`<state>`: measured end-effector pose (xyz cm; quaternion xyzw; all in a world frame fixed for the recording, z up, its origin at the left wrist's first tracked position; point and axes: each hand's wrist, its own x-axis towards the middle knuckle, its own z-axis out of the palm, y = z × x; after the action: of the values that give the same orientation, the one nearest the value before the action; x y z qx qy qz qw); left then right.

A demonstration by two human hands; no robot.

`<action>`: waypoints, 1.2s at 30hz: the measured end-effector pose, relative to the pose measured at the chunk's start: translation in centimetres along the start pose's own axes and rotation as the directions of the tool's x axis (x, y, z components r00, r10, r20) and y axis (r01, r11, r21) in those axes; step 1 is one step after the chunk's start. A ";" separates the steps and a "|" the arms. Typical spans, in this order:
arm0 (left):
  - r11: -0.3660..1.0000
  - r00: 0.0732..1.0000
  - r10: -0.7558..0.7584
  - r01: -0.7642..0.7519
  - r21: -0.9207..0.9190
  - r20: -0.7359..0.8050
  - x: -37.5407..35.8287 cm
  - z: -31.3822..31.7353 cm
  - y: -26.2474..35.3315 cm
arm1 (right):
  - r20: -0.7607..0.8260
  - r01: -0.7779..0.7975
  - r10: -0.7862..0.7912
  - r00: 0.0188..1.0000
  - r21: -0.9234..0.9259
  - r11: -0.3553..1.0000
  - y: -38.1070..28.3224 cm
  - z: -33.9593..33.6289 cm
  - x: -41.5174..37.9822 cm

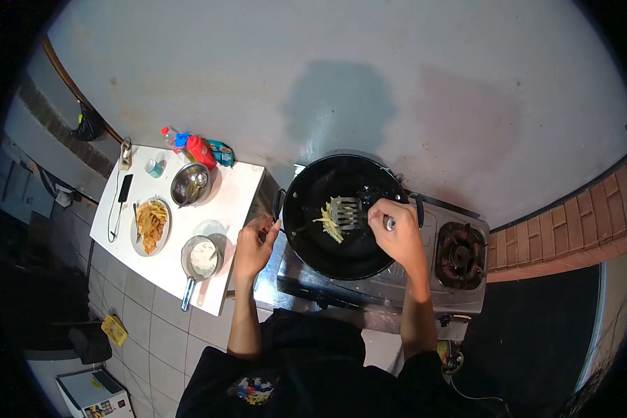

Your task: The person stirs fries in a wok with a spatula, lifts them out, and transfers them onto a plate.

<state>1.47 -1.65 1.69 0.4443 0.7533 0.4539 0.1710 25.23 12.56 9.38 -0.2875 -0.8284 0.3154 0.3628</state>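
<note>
Gripping the slotted spatula (346,213), the right hand (396,231) is closed around its handle, above the right part of the pan (362,259). Spatula blade: inside the pan, near its middle, touching the pale strips (329,226) that lie left of the pan's centre. Left hand (256,247): just beside the pan's left edge, half open, thumb and forefinger apart; cannot tell whether it has hold of anything. Pan: seated on the stove (390,296); a bare burner (460,256) is to the right of the pan. White bench (233,202), left of the pan: carries a saucepan (187,267) of white mixture (203,258), a metal bowl (181,182), a cup (154,168) and a dark phone (125,188). Also on it, farther left of the pan than the saucepan, is a plate (161,244) of golden-brown food (148,228) and pale strips.
</note>
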 end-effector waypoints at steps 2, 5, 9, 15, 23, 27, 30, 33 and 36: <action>1.000 1.000 0.014 -0.014 -0.002 0.010 0.1 -0.1 0.0 | -0.053 -0.012 0.013 0.999 0.018 1.000 0.7 0.2 0.0; 1.000 0.999 0.027 -0.027 -0.011 0.019 0.0 -0.1 0.2 | -0.176 -0.245 0.260 0.949 0.101 0.964 3.0 1.7 -0.7; 1.000 1.000 0.007 -0.007 -0.011 0.017 0.0 -0.3 0.3 | -0.087 -0.274 0.294 0.952 0.190 0.943 3.5 1.8 -2.5; 1.000 1.000 0.023 -0.023 0.002 0.009 0.1 -0.1 0.1 | -0.152 -0.228 0.216 0.964 -0.070 0.971 2.0 -2.5 -1.9; 0.999 0.999 0.034 -0.034 0.004 0.027 0.2 -0.1 -0.1 | -0.106 -0.129 0.116 0.988 -0.124 0.984 5.2 0.2 0.5; 1.000 0.999 0.012 -0.012 -0.003 0.043 0.1 -0.3 0.3 | -0.084 -0.136 0.145 0.986 0.103 0.985 4.2 0.4 0.3; 1.000 0.999 0.030 -0.031 0.008 0.038 0.0 -0.3 0.1 | -0.103 -0.026 0.034 0.994 0.071 0.997 3.8 -0.5 -0.1; 0.999 0.998 0.047 -0.047 0.019 0.040 0.0 -0.5 0.6 | -0.099 0.053 -0.060 0.993 -0.064 0.996 3.4 -1.2 -0.7; 0.998 0.993 -0.061 0.059 0.017 0.101 0.1 -0.7 0.6 | -0.117 -0.087 0.084 0.990 -0.023 0.996 2.2 -1.4 -1.5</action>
<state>1.23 -1.87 2.56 0.4451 0.7598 0.4200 0.2195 27.74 13.39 7.91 -0.3456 -0.7972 0.3015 0.3925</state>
